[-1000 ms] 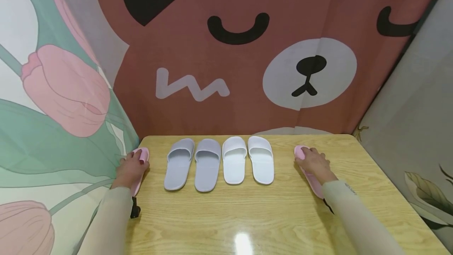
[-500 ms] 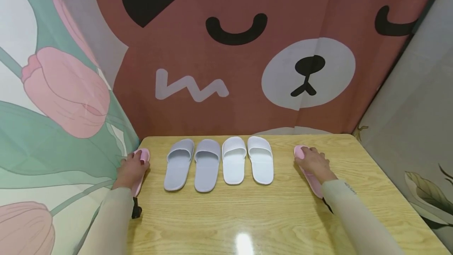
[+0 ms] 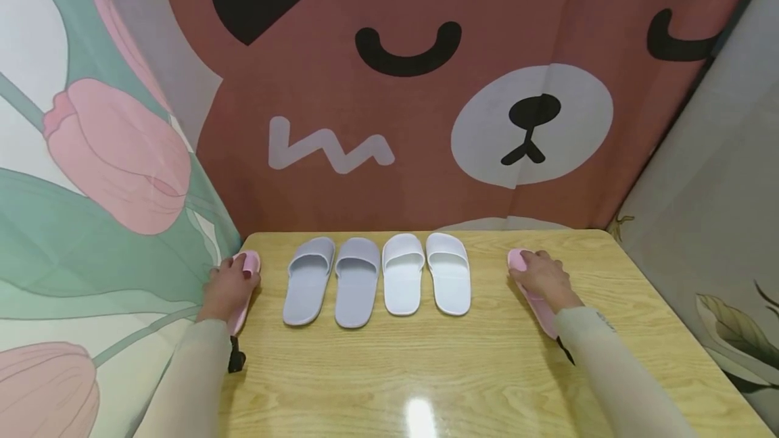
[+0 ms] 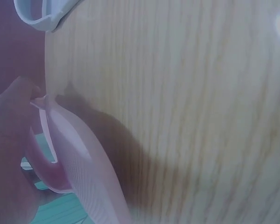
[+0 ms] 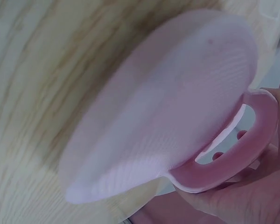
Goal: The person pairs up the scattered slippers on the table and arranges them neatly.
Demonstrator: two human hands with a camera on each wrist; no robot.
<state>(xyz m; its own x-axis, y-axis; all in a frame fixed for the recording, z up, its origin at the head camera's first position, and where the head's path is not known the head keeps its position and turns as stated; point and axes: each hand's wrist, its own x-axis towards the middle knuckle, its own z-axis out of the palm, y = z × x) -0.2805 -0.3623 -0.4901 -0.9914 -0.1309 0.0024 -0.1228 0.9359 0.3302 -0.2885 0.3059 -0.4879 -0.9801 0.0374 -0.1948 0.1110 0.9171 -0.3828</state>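
Observation:
Near the table's far left corner my left hand [image 3: 230, 287] grips a pink slipper [image 3: 239, 320] by its strap end. In the left wrist view that pink slipper [image 4: 91, 168] is tilted beside its shadow, with the hand on its upper part. On the right, my right hand [image 3: 546, 278] holds another pink slipper [image 3: 544, 316] over its strap. The right wrist view shows this slipper's sole bed [image 5: 177, 107] and open strap [image 5: 233, 168], with the fingers wrapped over the strap's outside. Between the hands stand a grey pair [image 3: 331, 289] and a white pair [image 3: 426, 282] of slippers.
All lies on a wooden table [image 3: 377, 377] with rounded far corners. Behind it hangs a brown bear-print curtain [image 3: 341, 201]. A tulip-print curtain [image 3: 122, 276] borders the left side, and a pale leaf-print curtain [image 3: 712, 222] the right.
Both hands keep their hold on the pink slippers. Only a very slight shift of the view and of the hands shows; the grey and white slippers stay in place.

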